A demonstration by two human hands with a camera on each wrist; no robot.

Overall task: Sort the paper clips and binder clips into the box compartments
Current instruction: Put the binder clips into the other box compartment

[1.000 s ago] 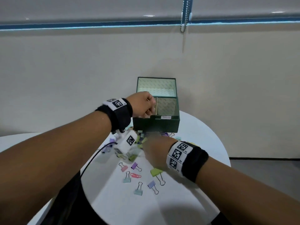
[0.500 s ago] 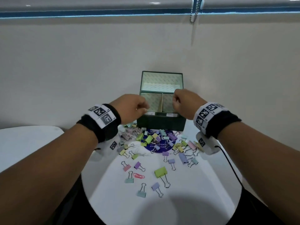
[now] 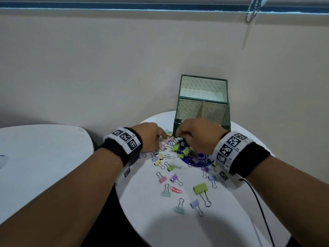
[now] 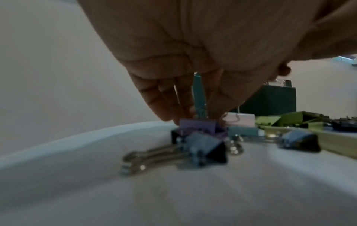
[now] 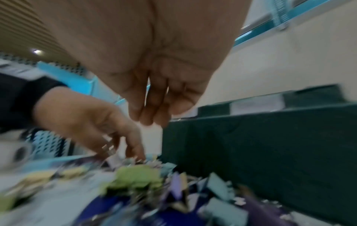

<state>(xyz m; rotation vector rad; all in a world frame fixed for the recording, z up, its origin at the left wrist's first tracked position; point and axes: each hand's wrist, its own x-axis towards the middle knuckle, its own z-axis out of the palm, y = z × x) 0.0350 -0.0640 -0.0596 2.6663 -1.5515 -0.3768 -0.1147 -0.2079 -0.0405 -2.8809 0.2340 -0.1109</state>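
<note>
A dark green box (image 3: 203,100) with a back compartment and two front ones stands at the far side of the round white table (image 3: 195,229). A pile of pastel binder clips (image 3: 178,148) lies right in front of it. My left hand (image 3: 156,138) reaches down into the pile's left side; its fingertips (image 4: 185,113) and thumb pinch a purple binder clip (image 4: 199,126). My right hand (image 3: 185,138) hovers over the pile's middle by the box's front wall (image 5: 251,145), its fingers (image 5: 152,119) straight, pointing down and holding nothing.
Loose clips are scattered nearer me, among them a large green binder clip (image 3: 200,188) and a red paper clip (image 3: 175,189). A blue disc (image 3: 197,160) lies under the pile. A second white table (image 3: 35,157) is on the left. A black cable (image 3: 258,202) hangs from my right wrist.
Both hands have dropped from the box's front rim down to the clip pile. The left hand now pinches a purple clip.
</note>
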